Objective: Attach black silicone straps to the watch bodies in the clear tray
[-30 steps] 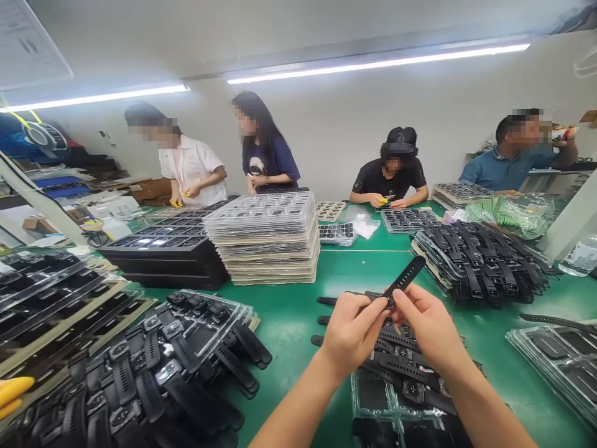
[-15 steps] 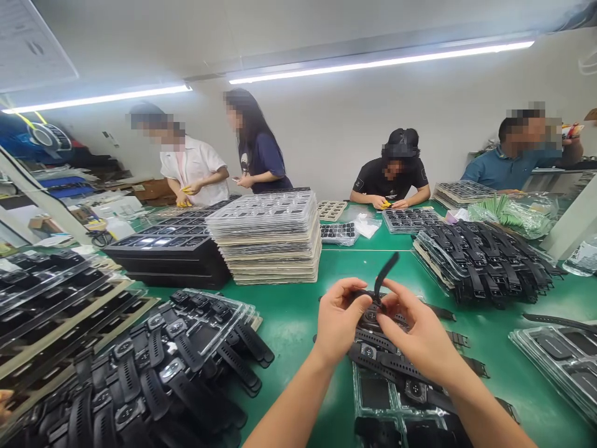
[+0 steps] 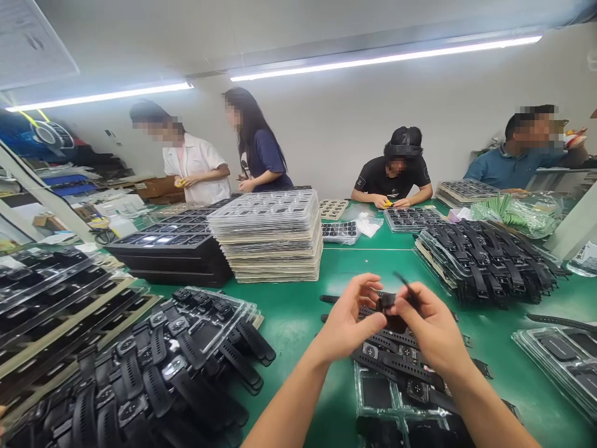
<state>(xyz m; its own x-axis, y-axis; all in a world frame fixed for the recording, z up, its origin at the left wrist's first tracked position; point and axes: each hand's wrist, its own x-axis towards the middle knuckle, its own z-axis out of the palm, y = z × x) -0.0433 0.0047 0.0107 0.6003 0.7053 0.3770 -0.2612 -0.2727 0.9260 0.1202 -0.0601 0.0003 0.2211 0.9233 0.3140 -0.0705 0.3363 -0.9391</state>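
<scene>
A black smartwatch with its strap sticking up is pinched in my right hand, above the tray. My left hand is just to the left of it, thumb and fingers apart and curved towards the watch. Whether its fingertips touch the watch is hard to tell. Below both hands, a clear plastic tray carries more black smartwatches, laid across it with their straps hanging over the sides. My fingers and forearms hide part of that tray.
On the left lies a big pile of strapped watches on trays. Stacked trays and a black case stack stand behind. Further watches lie at right, near clear trays. Several co-workers are across the green table.
My left hand has let go of the watch and opened, shifting slightly away. The right hand keeps the watch and has turned it, tilting its strap to the right.
</scene>
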